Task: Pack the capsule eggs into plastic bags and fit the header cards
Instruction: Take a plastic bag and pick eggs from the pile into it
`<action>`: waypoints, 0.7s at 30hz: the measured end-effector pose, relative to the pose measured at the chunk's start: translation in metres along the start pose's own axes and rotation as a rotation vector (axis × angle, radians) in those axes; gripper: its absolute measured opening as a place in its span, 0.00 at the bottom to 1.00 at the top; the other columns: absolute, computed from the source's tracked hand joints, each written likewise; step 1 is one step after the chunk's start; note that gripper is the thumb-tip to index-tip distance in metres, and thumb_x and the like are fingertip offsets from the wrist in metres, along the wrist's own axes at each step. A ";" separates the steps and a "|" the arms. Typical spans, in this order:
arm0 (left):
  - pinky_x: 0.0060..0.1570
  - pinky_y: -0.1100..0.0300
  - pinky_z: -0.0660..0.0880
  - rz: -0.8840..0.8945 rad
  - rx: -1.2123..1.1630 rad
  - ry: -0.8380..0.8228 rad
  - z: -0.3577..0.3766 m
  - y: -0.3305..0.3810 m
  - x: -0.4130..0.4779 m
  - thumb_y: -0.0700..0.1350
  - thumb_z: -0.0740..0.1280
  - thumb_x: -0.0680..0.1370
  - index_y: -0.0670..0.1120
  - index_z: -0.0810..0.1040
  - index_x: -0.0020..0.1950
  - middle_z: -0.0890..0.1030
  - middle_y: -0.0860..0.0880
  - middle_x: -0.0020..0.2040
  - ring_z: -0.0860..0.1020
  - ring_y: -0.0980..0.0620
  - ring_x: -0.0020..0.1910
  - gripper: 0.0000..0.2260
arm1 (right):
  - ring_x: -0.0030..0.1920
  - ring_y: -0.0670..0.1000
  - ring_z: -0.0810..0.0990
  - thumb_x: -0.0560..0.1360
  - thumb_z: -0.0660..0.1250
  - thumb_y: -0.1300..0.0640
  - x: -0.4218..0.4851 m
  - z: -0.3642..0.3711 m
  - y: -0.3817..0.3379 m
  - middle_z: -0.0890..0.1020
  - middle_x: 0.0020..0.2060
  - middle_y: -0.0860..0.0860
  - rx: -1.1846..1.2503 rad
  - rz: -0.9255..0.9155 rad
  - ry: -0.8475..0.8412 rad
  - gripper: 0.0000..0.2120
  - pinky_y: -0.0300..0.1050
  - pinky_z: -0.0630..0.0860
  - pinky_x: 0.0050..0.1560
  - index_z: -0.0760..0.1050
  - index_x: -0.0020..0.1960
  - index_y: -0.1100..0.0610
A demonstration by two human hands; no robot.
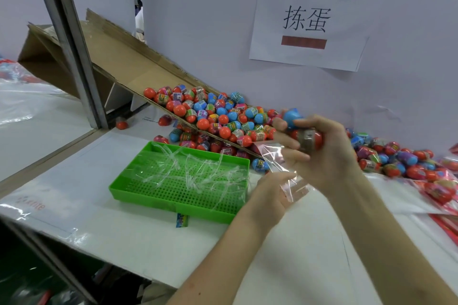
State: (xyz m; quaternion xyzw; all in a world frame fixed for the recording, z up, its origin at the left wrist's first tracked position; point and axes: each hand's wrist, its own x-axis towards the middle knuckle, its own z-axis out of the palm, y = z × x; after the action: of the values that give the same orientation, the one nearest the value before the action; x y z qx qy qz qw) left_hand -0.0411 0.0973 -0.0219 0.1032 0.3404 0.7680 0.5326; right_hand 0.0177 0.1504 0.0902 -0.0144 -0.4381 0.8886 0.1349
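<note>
Keeping the bag (275,157) mouth wide w/ left grip (269,190) pinching its edge, tip the eggs (293,119) (two, clutched in right grip (329,156)) straight down, bag just below.

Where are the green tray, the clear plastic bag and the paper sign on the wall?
green tray (148,200), head view, on its front wall.
plastic bag (275,158), head view, on its clear upper part.
paper sign (307,22), head view, on its printed middle.
</note>
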 end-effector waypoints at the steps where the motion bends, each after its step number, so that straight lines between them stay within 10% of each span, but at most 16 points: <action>1: 0.63 0.51 0.77 0.019 0.014 -0.055 0.002 0.002 -0.002 0.32 0.60 0.81 0.41 0.77 0.61 0.79 0.41 0.59 0.79 0.44 0.58 0.12 | 0.28 0.46 0.67 0.68 0.66 0.61 -0.007 -0.009 -0.005 0.76 0.40 0.54 -0.085 -0.057 0.046 0.09 0.34 0.65 0.19 0.69 0.47 0.60; 9: 0.41 0.55 0.84 0.067 -0.145 0.044 0.005 0.015 0.000 0.36 0.62 0.84 0.46 0.80 0.61 0.87 0.42 0.53 0.87 0.46 0.47 0.11 | 0.30 0.48 0.72 0.74 0.72 0.39 -0.069 -0.086 0.002 0.79 0.37 0.54 -0.575 -0.189 0.528 0.14 0.38 0.65 0.26 0.83 0.46 0.50; 16: 0.52 0.52 0.84 0.122 -0.144 0.112 0.003 0.015 0.001 0.41 0.65 0.84 0.46 0.81 0.59 0.87 0.43 0.54 0.87 0.47 0.50 0.07 | 0.28 0.54 0.71 0.69 0.75 0.51 -0.074 -0.081 0.021 0.83 0.41 0.46 -0.883 -0.249 0.514 0.15 0.40 0.70 0.27 0.81 0.55 0.51; 21: 0.42 0.55 0.85 0.144 -0.200 0.132 0.002 0.017 0.000 0.44 0.68 0.82 0.44 0.81 0.65 0.84 0.38 0.62 0.86 0.43 0.56 0.12 | 0.30 0.41 0.73 0.68 0.79 0.45 -0.075 -0.085 0.034 0.82 0.43 0.39 -1.282 -0.243 0.478 0.10 0.34 0.71 0.32 0.80 0.45 0.45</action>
State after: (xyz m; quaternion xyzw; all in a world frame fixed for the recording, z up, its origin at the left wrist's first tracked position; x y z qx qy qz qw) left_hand -0.0527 0.0944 -0.0089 0.0232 0.2881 0.8394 0.4603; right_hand 0.0949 0.1778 0.0045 -0.2376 -0.8333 0.4056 0.2910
